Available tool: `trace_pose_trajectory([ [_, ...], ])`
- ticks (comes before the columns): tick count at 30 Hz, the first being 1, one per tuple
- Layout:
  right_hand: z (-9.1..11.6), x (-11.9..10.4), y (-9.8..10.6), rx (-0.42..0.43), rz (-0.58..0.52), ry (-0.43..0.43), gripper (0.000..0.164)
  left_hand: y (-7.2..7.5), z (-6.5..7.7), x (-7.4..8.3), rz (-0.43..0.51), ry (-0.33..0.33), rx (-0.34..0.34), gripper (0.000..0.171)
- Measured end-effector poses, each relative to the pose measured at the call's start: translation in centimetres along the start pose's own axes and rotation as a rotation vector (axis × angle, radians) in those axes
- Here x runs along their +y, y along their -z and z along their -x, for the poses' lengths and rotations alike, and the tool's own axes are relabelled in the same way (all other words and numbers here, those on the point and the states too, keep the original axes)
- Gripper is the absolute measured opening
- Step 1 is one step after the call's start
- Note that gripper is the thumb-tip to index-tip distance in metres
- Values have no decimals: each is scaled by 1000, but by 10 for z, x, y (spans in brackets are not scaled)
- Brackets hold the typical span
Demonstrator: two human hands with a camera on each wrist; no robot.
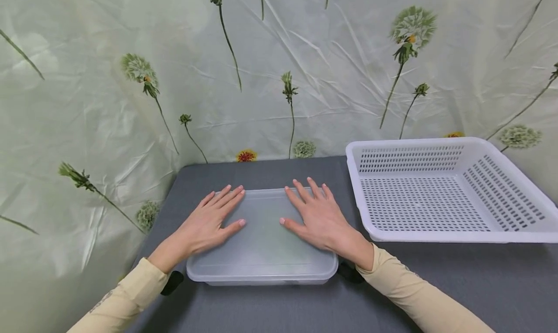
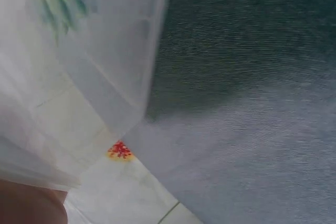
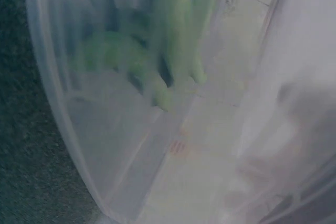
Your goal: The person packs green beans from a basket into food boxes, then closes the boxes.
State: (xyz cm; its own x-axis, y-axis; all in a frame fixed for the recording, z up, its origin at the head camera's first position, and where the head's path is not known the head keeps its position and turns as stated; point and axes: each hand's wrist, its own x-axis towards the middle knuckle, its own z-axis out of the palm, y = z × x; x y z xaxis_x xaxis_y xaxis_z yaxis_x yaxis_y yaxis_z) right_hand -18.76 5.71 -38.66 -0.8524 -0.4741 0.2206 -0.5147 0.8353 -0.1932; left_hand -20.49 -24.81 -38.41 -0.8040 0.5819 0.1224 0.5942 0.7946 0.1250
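A frosted plastic container with a translucent lid [image 1: 266, 250] sits on the grey cloth-covered table. My left hand [image 1: 213, 222] lies flat on the lid's left side, fingers straight and pointing away, thumb toward the middle. On the lid's right side rests my right hand [image 1: 319, 219], its fingers straight and spread. Through the cloudy wall in the right wrist view, long green pods or vegetables [image 3: 176, 30] show inside, blurred. The left wrist view has similar green shapes [image 2: 63, 1] behind the container's wall, with part of the hand [image 2: 31, 205] at the lower left corner.
To the right stands a white perforated plastic basket [image 1: 425, 204] with nothing visible in it. Behind and to the left hangs a pale sheet [image 1: 340, 105] printed with dandelions. Grey tabletop [image 1: 492, 284] extends in front of the basket.
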Motion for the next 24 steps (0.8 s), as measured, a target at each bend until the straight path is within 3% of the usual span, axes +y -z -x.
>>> trace_pose_trajectory([
  [6, 1, 1, 1, -7, 38, -8, 74, 0, 0, 11, -26, 0, 1, 72],
  [11, 1, 1, 2, -18, 37, -14, 74, -3, 12, 32, -42, -3, -19, 70],
  [16, 2, 0, 2, -19, 14, -22, 74, -2, 27, 49, 20, -13, -46, 66],
  [24, 2, -1, -1, -2, 6, -13, 74, -1, 33, 54, 36, -22, -57, 64],
])
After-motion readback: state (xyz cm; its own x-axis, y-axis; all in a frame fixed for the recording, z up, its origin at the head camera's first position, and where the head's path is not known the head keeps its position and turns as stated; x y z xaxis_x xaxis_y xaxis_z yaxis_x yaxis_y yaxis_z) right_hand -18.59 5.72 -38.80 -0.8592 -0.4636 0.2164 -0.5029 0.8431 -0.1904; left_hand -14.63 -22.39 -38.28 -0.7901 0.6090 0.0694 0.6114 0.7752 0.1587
